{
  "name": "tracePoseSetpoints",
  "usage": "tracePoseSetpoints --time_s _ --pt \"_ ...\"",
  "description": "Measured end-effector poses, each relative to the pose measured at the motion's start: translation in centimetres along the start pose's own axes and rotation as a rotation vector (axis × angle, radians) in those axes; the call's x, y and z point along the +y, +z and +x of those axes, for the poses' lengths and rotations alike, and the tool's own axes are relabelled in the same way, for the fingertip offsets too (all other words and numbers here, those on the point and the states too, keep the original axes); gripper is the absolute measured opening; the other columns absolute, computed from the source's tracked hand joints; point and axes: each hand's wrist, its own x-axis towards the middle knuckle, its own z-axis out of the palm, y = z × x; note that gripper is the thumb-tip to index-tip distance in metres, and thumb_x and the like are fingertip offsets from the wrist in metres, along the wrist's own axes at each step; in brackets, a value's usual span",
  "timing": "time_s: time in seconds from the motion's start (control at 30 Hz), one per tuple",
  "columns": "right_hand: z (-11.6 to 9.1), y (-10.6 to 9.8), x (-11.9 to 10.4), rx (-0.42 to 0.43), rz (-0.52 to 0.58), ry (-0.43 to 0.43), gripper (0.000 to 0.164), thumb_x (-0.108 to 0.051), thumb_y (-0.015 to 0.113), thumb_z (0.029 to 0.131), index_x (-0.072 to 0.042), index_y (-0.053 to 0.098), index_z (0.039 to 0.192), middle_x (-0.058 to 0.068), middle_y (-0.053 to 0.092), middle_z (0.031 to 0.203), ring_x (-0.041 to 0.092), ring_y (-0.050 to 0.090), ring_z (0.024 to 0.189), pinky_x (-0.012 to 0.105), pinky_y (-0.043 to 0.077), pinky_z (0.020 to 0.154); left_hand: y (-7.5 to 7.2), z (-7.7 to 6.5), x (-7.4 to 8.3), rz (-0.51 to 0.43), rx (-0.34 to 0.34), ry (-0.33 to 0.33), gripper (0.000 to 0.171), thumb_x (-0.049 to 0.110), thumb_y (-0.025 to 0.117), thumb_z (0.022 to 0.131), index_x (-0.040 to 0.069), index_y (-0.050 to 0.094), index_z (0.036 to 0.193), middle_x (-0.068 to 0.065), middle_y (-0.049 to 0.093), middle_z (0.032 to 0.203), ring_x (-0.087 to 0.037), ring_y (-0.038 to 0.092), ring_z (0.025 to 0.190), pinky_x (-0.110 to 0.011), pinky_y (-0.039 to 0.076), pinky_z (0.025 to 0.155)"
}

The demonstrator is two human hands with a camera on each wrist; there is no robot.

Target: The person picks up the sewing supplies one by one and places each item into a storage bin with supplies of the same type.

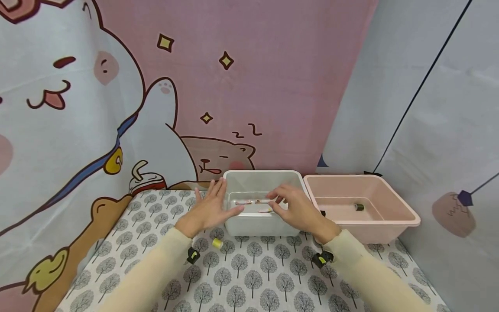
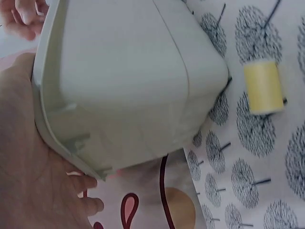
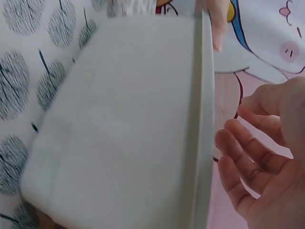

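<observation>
A white plastic bin (image 1: 263, 172) stands at the back of the table, with several small, thin, pink-and-white items (image 1: 243, 203) on its floor, too small to identify. My left hand (image 1: 212, 209) rests at the bin's left rim, fingers spread and fairly straight. Over the bin's right side hovers my right hand (image 1: 298, 210), its fingers loosely bent with a gap between thumb and fingertips. In the right wrist view, nothing shows in that right hand (image 3: 267, 152). A yellow spool of thread (image 2: 263, 87) lies on the tablecloth near the bin's front left corner.
A pink bin (image 1: 362, 177) adjoins the white one on the right. Inside it lie a dark green spool (image 1: 359, 207) and a small black thing (image 1: 322, 213) by its left side. A tree-patterned cloth (image 1: 253, 277) covers the table. Printed curtains (image 1: 273, 86) hang behind.
</observation>
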Motion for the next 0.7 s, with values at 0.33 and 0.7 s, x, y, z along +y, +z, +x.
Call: tracePoseSetpoints --time_s 0.33,0.7 --pt "-2.6 2.7 -2.5 0.105 0.097 -0.208 0.028 0.004 0.086 0.098 -0.010 0.084 0.122 0.004 0.082 0.121 0.019 0.082 0.102 0.035 0.073 0.092 -0.7 -0.1 -1.9 0.034 -0.014 0.086 0.113 0.087 0.047 0.109 0.016 0.009 0.189 -0.005 0.004 0.200 -0.038 0.000 0.186 -0.083 -0.012 0.141" --pt "-4.5 5.7 -4.6 0.096 0.041 -0.318 0.039 -0.002 0.091 0.094 -0.015 0.082 0.130 -0.001 0.078 0.126 0.013 0.078 0.108 0.022 0.066 0.098 -1.0 0.0 -2.9 0.034 -0.060 0.119 0.114 0.094 0.040 0.107 0.025 0.002 0.189 0.002 0.000 0.200 -0.036 0.003 0.187 -0.082 -0.007 0.143"
